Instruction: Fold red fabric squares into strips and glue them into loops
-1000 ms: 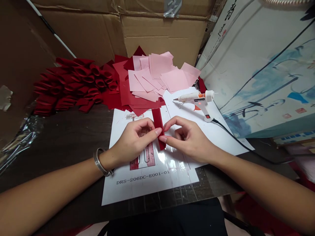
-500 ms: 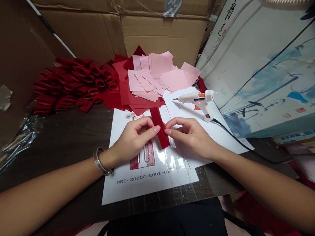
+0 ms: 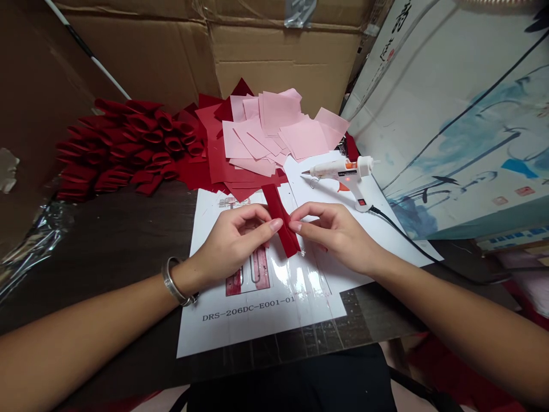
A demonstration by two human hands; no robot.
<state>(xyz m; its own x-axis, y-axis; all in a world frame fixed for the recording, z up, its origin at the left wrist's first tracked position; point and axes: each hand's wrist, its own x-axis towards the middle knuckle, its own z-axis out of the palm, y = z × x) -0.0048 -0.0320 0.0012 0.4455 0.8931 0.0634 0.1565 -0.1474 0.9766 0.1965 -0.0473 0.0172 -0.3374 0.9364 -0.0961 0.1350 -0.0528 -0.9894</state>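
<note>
A narrow folded strip of dark red paper (image 3: 281,220) lies slanted on a white printed sheet (image 3: 266,320). My left hand (image 3: 234,240) pinches the strip's left edge with thumb and fingertips, a metal bracelet on its wrist. From the other side, my right hand (image 3: 334,232) pinches the right edge at about the same height. Both hands rest low over the sheet.
A white hot glue gun (image 3: 343,171) lies on white paper at the right, its black cord (image 3: 412,243) running off right. Behind are loose pink squares (image 3: 274,131), red squares (image 3: 214,163) and a pile of rolled red pieces (image 3: 124,146). Cardboard boxes (image 3: 257,51) and a painted panel (image 3: 463,114) close in the back and right.
The red strip has tilted, its near end swinging right. My right hand has shifted slightly up and right along it. My left hand has hardly moved.
</note>
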